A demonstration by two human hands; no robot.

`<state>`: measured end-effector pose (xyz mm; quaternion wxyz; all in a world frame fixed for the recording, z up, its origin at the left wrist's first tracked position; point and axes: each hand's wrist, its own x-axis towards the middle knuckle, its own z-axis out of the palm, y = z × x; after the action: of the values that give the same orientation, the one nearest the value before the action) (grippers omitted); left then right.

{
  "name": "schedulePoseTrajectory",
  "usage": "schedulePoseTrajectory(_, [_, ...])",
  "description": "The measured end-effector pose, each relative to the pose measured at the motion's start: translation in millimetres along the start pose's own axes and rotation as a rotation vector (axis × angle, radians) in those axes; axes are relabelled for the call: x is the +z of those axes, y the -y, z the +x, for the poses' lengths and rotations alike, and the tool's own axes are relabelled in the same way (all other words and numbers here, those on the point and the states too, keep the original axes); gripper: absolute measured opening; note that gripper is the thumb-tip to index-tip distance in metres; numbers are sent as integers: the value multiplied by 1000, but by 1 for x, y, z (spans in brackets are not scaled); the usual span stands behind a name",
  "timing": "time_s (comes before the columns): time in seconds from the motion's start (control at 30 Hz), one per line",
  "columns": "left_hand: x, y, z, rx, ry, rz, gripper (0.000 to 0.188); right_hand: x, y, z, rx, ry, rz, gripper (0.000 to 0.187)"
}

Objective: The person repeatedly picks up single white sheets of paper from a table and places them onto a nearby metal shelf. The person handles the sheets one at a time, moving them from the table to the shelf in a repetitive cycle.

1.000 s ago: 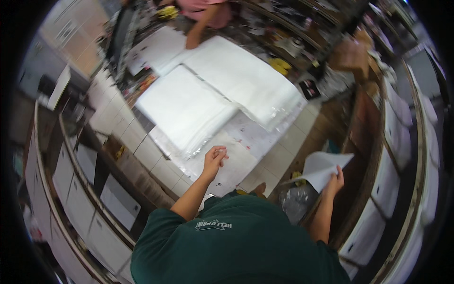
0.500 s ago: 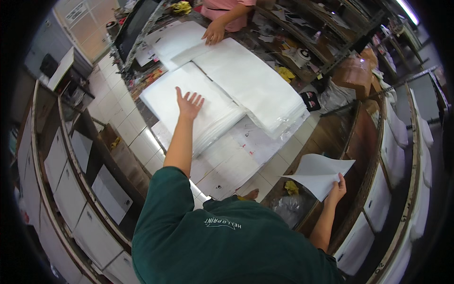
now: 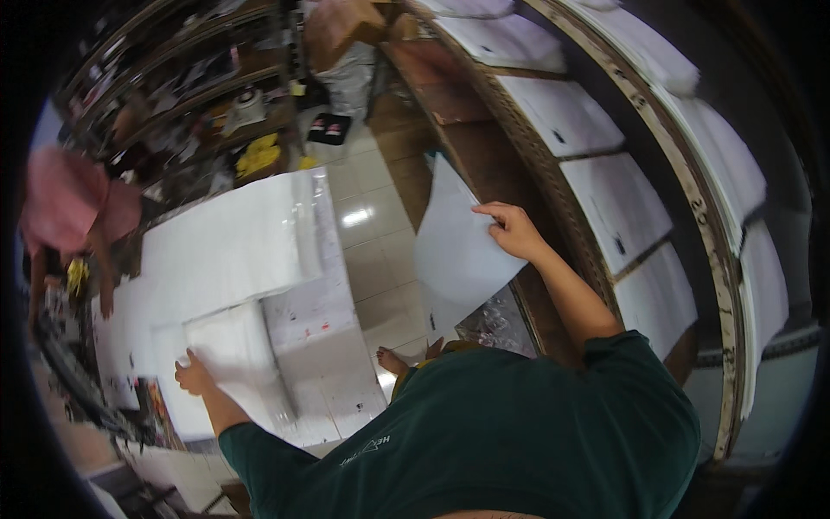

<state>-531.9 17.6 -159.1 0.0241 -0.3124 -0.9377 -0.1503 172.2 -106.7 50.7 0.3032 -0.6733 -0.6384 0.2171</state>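
White and pliant, a sheet (image 3: 458,238) hangs from the right hand (image 3: 512,232), its edge pinched between thumb and outstretched index finger; the other fingers are partly hidden. The left hand (image 3: 195,374) is over the near white stack (image 3: 233,333), fingers slightly apart; whether they grip anything, I cannot tell. The sheet is right of the table (image 3: 324,381), above clear plastic (image 3: 497,324). Beyond the near stack, a larger white stack (image 3: 225,246) covers much of the tabletop.

Right of the right hand, a long rack (image 3: 722,268) is split into compartments, with white sheets (image 3: 622,203) lying in those alongside the forearm and farther off. At the far end sits a brown cardboard box (image 3: 343,30), near a grey plastic bag (image 3: 350,82) whose contents are unclear. Far left, open shelves (image 3: 190,82) hold mixed goods, mostly blurred, with a yellow bundle (image 3: 258,156) near them. Someone in pink (image 3: 73,203) leans at the table's left end.
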Motion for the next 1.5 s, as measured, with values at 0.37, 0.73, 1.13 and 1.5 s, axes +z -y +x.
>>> schedulePoseTrajectory(0.37, [-13,18,-5,328,-62,605,27,-257,-144,-67,337,-529,-452,52])
schedulePoseTrajectory(0.73, [-99,0,-59,291,-431,361,27,-391,-383,-142,642,-737,-806,50])
schedulePoseTrajectory(1.13, [-246,-4,-70,106,-411,386,36,-386,-455,-122,654,-723,-886,47])
schedulePoseTrajectory(1.5, [-333,-2,-102,609,-536,-70,34,-378,-440,-52,29,-639,-1097,44])
